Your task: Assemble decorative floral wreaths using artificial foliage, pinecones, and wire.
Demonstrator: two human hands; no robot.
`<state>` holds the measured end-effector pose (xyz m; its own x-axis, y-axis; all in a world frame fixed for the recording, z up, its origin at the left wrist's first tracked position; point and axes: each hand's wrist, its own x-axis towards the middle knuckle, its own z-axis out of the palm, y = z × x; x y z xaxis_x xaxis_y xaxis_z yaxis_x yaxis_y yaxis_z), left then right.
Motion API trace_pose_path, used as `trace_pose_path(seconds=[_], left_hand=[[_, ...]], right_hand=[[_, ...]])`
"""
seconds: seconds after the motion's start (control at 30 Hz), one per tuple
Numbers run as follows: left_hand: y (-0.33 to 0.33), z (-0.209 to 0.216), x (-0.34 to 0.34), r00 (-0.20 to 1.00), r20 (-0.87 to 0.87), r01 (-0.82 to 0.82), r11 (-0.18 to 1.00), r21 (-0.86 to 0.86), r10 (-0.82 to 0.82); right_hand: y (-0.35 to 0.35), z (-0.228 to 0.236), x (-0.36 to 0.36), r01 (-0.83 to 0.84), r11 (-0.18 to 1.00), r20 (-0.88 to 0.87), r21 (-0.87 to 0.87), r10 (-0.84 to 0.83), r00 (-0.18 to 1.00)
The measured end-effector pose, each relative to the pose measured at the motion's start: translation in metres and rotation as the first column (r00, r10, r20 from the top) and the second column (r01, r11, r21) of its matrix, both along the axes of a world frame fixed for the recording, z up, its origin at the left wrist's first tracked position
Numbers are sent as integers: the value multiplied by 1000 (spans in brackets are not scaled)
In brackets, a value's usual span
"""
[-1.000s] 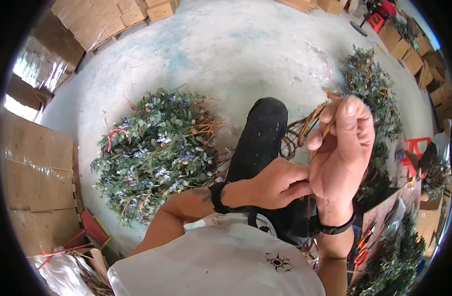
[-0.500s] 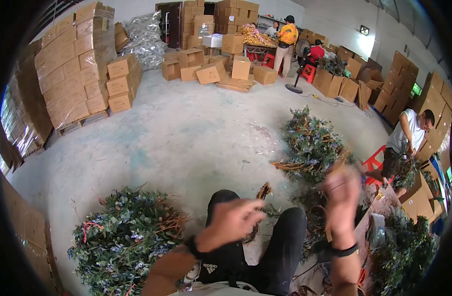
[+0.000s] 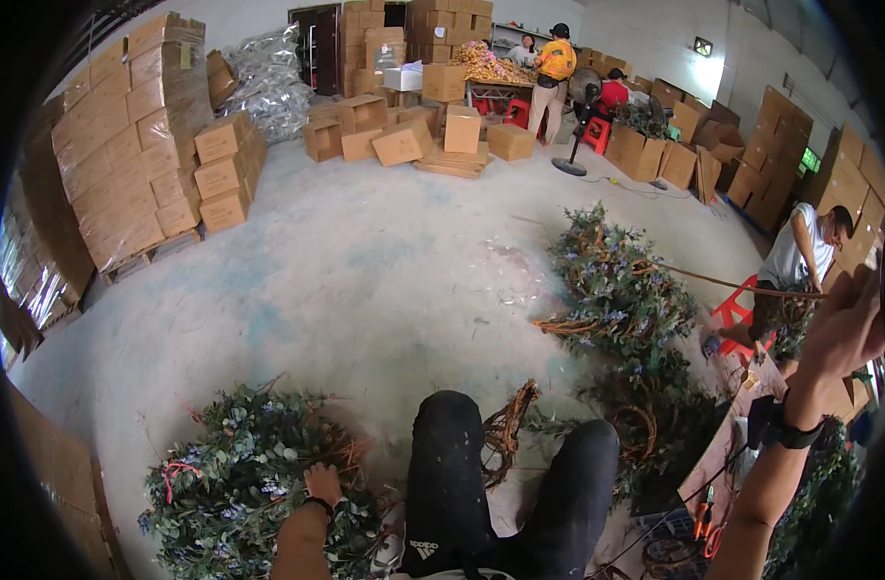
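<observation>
My left hand is on the right side of a heap of artificial leafy branches with blue berries, beside bare brown stems. Its fingers look slightly apart, with the tips partly lost among the leaves. Raised at the far right, my right hand is closed on the end of a long thin brown twig. That twig stretches left, passing in front of the seated co-worker, to a second leafy heap. A twisted brown vine ring lies on the floor between my knees.
More greenery and a vine wreath lie right of my knees, near orange-handled pliers. A co-worker sits by a red stool. Stacked cartons stand far left; open cartons and other people are at the back.
My left hand has gone from above my lap down left onto the leafy heap. My right hand has swung up and right, with the twig now stretched out from it.
</observation>
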<state>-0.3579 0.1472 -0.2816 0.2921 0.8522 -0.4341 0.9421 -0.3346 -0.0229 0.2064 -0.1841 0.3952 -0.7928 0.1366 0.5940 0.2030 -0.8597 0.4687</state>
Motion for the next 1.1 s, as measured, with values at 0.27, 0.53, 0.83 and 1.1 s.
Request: trace_pose_path(seconds=[0.27,0.53,0.83,1.1], left_hand=[[-3,-3,18,828,-45,557,829,-49,-559],[-10,62,14,873,161,468,883,-12,-461],[131,440,-34,838,231,-211,96,973,-495],[8,651,195,257,208,-436,79,896,-944]], right_hand=[[67,-215,-34,-681,478,-823,555,198,-532],[49,-314,-21,-759,414,-824,502,-37,-566],[11,-292,26,-456,299,-534,838,278,-799],[53,-283,0,-598,160,-619,785,250,-745]])
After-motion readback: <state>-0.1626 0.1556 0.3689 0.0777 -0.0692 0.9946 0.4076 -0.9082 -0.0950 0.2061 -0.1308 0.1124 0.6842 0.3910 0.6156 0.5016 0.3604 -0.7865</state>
